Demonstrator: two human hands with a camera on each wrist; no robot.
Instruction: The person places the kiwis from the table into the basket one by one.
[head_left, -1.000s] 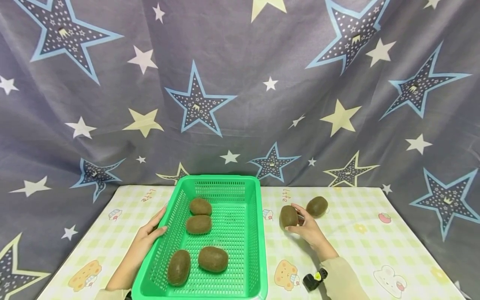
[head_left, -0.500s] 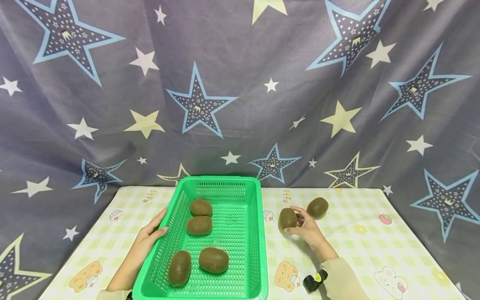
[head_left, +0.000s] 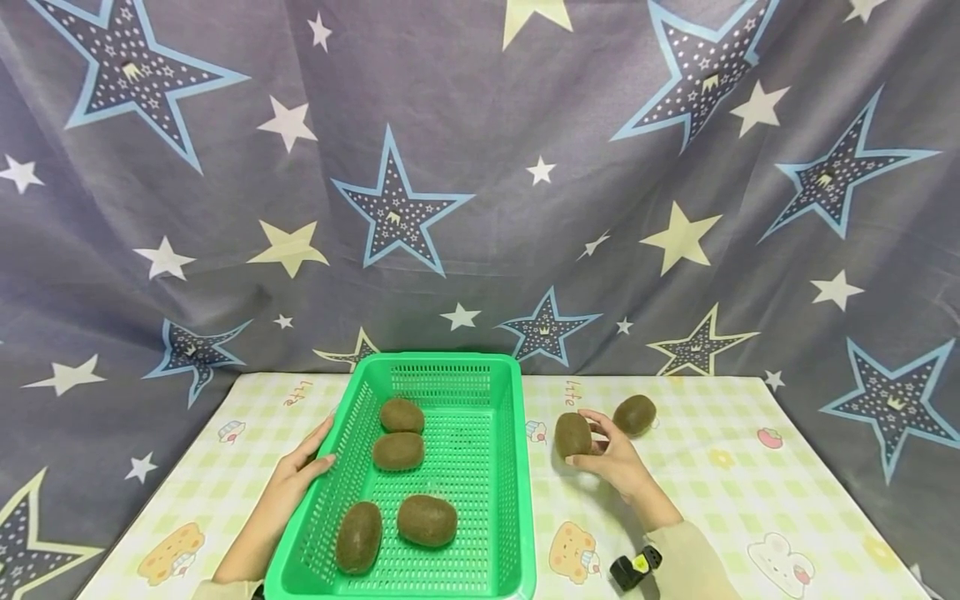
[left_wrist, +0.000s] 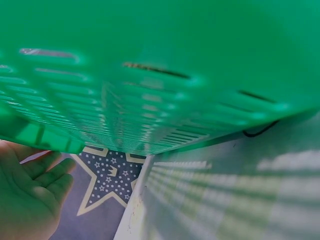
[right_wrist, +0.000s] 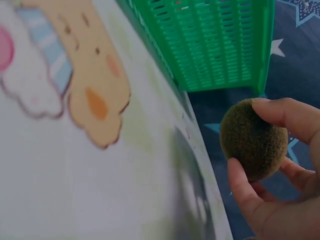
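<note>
Your right hand (head_left: 611, 457) clamped its fingers on a kiwi (head_left: 572, 434) beside the basket (head_left: 517, 467); your left hand (head_left: 296, 477) rested open-fingered on the rim; another kiwi (head_left: 634, 413) lay near.

Head high, frontal; wrists low, sharing basket (head_left: 450, 367).

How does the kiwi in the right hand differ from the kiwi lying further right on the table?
The held kiwi is gripped by the right hand, thumb and fingers round it; the loose kiwi lies untouched on the table. The held kiwi stands more upright and nearer the green basket; the loose kiwi lies tilted, farther back. Both are brown, fuzzy and outside the basket.
</note>
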